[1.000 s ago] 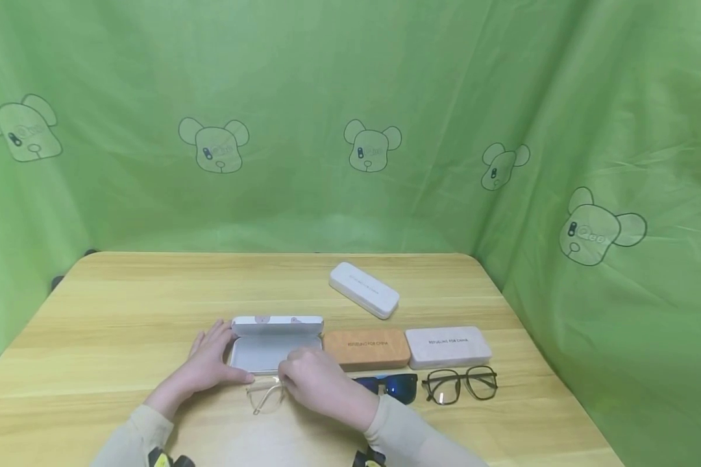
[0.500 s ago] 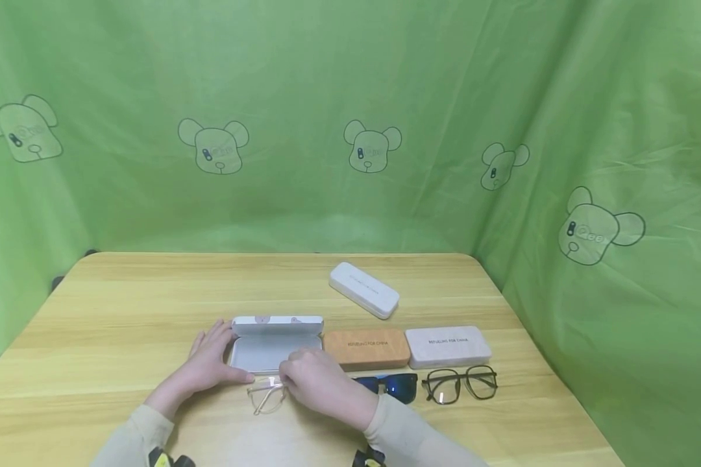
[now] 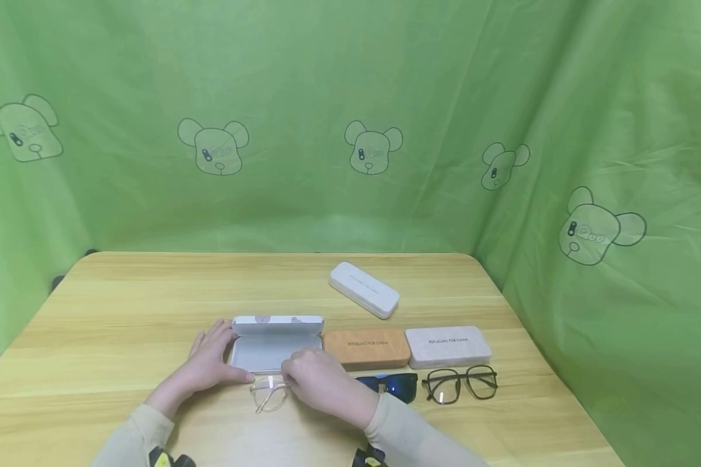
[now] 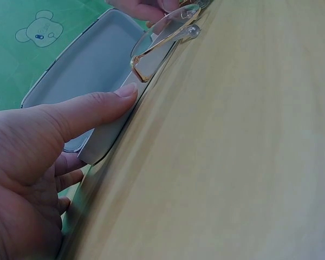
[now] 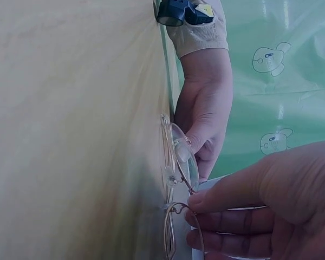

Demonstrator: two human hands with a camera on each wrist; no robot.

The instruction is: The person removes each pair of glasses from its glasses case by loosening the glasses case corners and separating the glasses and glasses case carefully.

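Observation:
In the head view, my left hand [image 3: 212,363] grips the left end of an open glasses case [image 3: 277,354], thumb along its front wall and fingers round the side. The case has a pale grey inside and a white patterned lid tilted up at the back. My right hand [image 3: 318,383] pinches thin gold-rimmed eyeglasses [image 3: 269,394] in front of the case. In the right wrist view, thumb and fingertips hold the eyeglasses [image 5: 187,162] near the bridge. The left wrist view has one rim of the eyeglasses [image 4: 165,40] by the case's front edge; the right hand covers part of them in the head view.
To the right stand an orange-brown glasses case [image 3: 367,349] and a pale grey case [image 3: 448,346], both closed. Dark sunglasses [image 3: 400,387] and black-framed eyeglasses [image 3: 461,384] lie before them. A white case [image 3: 364,289] rests farther back on the wooden table [image 3: 152,285].
The gold-rimmed eyeglasses have shifted slightly right, along with my right hand. My left hand and the open case have stayed in place.

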